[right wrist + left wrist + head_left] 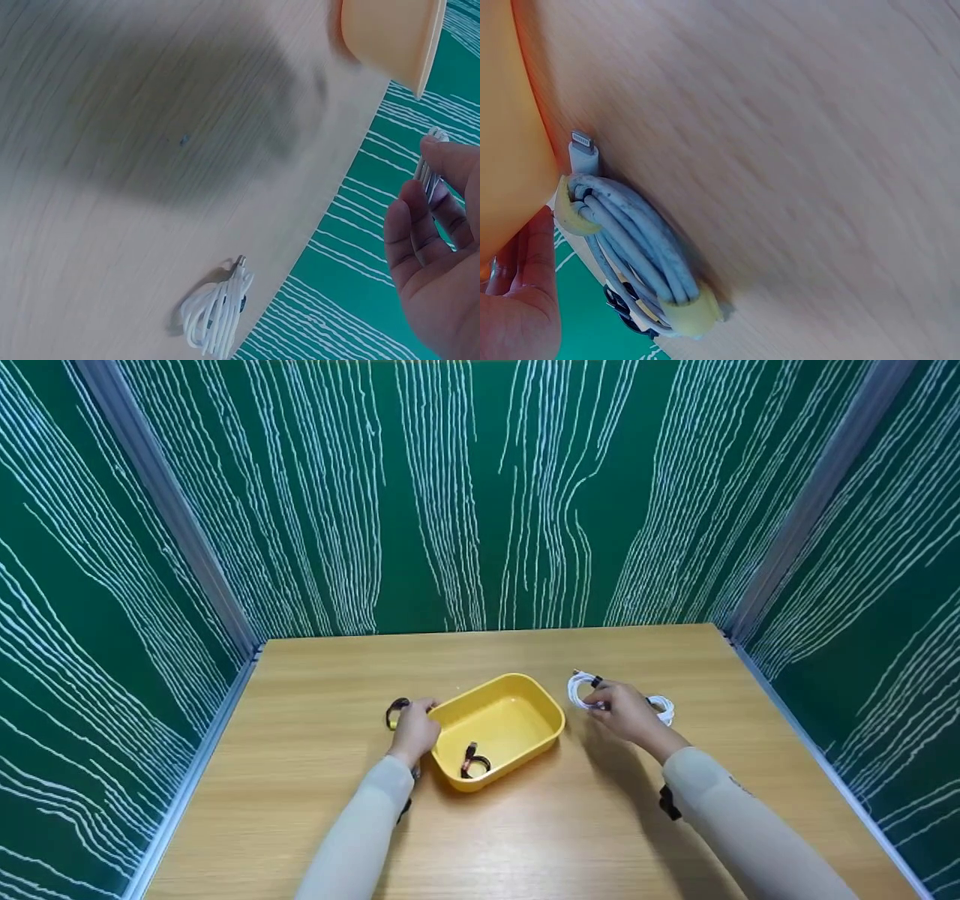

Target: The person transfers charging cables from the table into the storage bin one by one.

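Observation:
A yellow plastic bin [525,720] stands on the table with a small black coiled cable [477,766] inside. My left hand [415,733] grips the bin's left rim; in the left wrist view the bin's wall hides part of the fingers. Beside that hand lies a grey-white coiled cable [641,232] with yellow straps and a Lightning plug. Just beyond it is a black coiled cable [394,712]. To the right of the bin, my right hand [626,711] pinches a white coiled cable [576,690] between thumb and fingers, raised over the table.
A second white coiled cable [217,311] lies on the table beyond the right hand. Green walls with white wavy lines [442,495] stand at the back and both sides of the wooden table [315,682].

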Demonstrator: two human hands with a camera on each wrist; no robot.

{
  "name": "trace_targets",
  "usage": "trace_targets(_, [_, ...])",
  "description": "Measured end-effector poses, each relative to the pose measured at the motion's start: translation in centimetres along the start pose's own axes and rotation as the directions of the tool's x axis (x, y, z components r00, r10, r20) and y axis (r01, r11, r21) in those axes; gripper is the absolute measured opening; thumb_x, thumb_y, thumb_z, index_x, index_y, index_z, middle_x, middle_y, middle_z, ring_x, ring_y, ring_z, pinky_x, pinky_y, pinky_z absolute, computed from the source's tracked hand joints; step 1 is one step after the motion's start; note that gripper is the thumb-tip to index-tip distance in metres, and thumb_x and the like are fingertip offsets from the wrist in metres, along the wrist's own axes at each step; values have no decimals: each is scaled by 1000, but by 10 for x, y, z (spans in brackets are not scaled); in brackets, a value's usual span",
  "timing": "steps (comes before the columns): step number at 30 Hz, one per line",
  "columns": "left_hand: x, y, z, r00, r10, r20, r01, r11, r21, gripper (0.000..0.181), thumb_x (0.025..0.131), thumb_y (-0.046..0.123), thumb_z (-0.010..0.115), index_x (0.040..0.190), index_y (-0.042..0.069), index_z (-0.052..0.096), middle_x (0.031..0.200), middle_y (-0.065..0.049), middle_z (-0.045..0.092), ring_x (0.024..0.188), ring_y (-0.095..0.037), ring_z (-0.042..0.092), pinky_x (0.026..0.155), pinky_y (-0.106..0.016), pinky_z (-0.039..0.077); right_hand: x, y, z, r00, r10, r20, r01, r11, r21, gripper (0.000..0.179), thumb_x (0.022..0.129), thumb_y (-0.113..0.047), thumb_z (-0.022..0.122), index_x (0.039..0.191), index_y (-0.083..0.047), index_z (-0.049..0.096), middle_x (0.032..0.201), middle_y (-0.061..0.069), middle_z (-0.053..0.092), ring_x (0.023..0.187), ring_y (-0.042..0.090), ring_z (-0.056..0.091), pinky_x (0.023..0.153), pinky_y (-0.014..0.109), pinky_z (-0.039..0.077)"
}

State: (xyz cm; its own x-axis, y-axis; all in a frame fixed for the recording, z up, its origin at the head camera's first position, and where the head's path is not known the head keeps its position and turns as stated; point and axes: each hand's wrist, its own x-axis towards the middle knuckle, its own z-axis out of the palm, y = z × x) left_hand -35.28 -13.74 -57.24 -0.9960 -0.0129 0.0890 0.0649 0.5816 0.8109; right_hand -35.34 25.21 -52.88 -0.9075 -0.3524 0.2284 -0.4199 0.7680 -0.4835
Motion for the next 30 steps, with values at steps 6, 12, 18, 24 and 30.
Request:
trace_targets(6, [0, -1, 0, 1000, 10, -9, -10, 1000, 6, 40, 81, -15, 52, 105, 4, 79, 96, -11, 76, 84, -19, 63, 77, -32, 53, 0, -7, -2, 999, 28, 24, -28, 1000, 8, 17, 94, 3, 75, 109, 1, 84, 106, 17, 74, 90, 26, 65, 84, 45, 59])
trace_targets(12, [0, -1, 0, 1000, 3, -6, -3, 1000, -2, 40, 82, -16, 52, 106, 3, 79, 97, -13, 75, 85, -20, 64, 76, -30, 54, 1, -12, -3, 999, 25, 31, -25, 1000, 14, 18, 95, 3, 74, 110, 1, 83, 108, 18, 74, 93, 28, 66, 87, 49, 60])
trace_targets(18, [1, -1, 1, 1000, 7, -3, -7, 1000, 1, 39, 82, -16, 52, 105, 3, 78, 97, -13, 75, 85, -20, 63, 76, -30, 54, 1, -16, -4, 999, 28, 39, -29, 999, 19, 18, 96, 2, 75, 112, 0, 83, 111, 18, 74, 96, 30, 67, 91, 53, 61])
trace_targets(24, [1, -2, 1, 1000, 0, 8, 0, 1000, -6, 38, 84, -16, 52, 104, 3, 77, 98, -13, 75, 85, -20, 64, 76, -30, 54, 3, -24, -3, 999, 26, 46, -27, 999, 26, 18, 96, 0, 77, 113, -1, 84, 111, 17, 73, 95, 29, 66, 91, 52, 62])
trace_targets(30, [0, -2, -1, 1000, 10, 17, -10, 1000, 9, 39, 83, -15, 53, 107, 3, 77, 100, -14, 76, 87, -22, 65, 78, -34, 57, 3, -31, -2, 999, -37, 35, 36, 999, 9, 15, 95, 0, 77, 108, -1, 84, 104, 15, 74, 88, 28, 66, 81, 41, 59])
